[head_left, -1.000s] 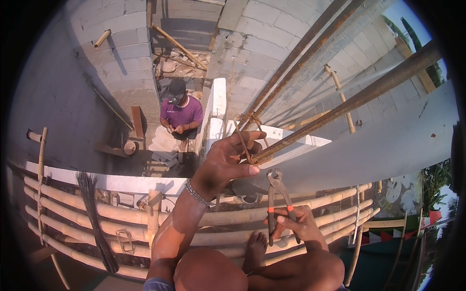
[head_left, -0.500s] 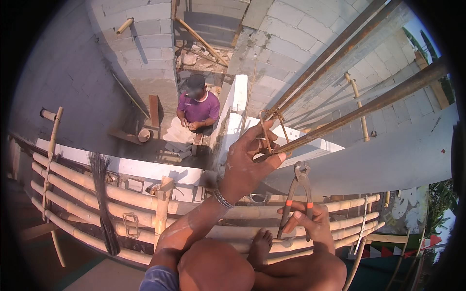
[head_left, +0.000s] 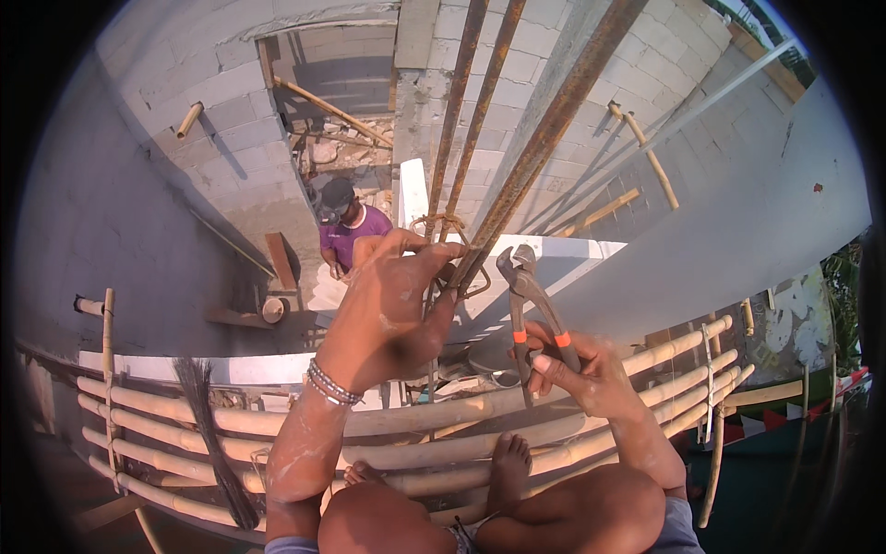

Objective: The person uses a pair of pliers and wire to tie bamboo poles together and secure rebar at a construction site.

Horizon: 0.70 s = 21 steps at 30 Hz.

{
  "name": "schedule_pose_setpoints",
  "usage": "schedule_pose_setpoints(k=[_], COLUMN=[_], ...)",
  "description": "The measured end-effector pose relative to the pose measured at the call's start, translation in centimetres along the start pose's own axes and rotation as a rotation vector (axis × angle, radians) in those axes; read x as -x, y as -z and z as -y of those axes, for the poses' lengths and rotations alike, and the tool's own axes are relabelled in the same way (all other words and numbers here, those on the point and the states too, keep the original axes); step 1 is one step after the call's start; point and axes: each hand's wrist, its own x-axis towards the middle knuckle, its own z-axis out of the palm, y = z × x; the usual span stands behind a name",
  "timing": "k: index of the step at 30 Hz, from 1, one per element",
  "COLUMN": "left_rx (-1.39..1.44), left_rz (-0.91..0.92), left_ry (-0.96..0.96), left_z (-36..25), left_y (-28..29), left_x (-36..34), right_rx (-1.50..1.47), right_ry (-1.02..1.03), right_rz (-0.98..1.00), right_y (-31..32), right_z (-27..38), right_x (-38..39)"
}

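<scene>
My left hand (head_left: pixel 392 300), with a beaded bracelet at its wrist, grips the lower end of a rusty steel bar (head_left: pixel 544 138) between thumb and fingers. A bent wire stirrup (head_left: pixel 480 280) loops around the bar by the fingertips. It also reaches two thinner rusty bars (head_left: pixel 478 102) just to the left; the palm side of the hand is hidden. In my right hand (head_left: pixel 595 374) are end-cutting pincers (head_left: pixel 535 295) with orange bands on dark handles. Their jaws point upward, beside the bar and apart from it. The handles are spread a little.
I squat on bamboo poles (head_left: pixel 388 422) lashed as a scaffold. A bundle of thin dark wire (head_left: pixel 212 434) hangs over them at left. Below, a person in a purple shirt (head_left: pixel 346 240) works beside a white block wall (head_left: pixel 413 189). A smooth grey surface (head_left: pixel 711 249) slopes at right.
The view has shifted, and the bars now stand steeper in it. My left hand keeps its grip on the bar. The pincers in my right hand have come up closer to the bars.
</scene>
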Motion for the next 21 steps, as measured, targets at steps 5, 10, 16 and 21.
schedule_pose_setpoints(k=[5,10,16,21], left_rx=[-0.040,0.045,0.031,0.159], left_rz=[0.126,0.168,0.134,0.077], left_ry=[-0.131,-0.192,-0.186,-0.131], left_z=[1.3,3.1,3.6,3.3], left_y=[0.1,0.3,-0.4,-1.2], left_x=[-1.7,-2.1,-2.3,-2.1], right_rx=[-0.004,-0.054,-0.058,0.164], right_ry=[0.033,0.003,-0.003,0.146], right_rz=[0.052,-0.023,-0.059,-0.340], right_y=[0.1,-1.5,-0.8,-2.3], right_z=[-0.9,-1.6,-1.8,0.0], right_x=[-0.4,-0.8,0.0,-0.6])
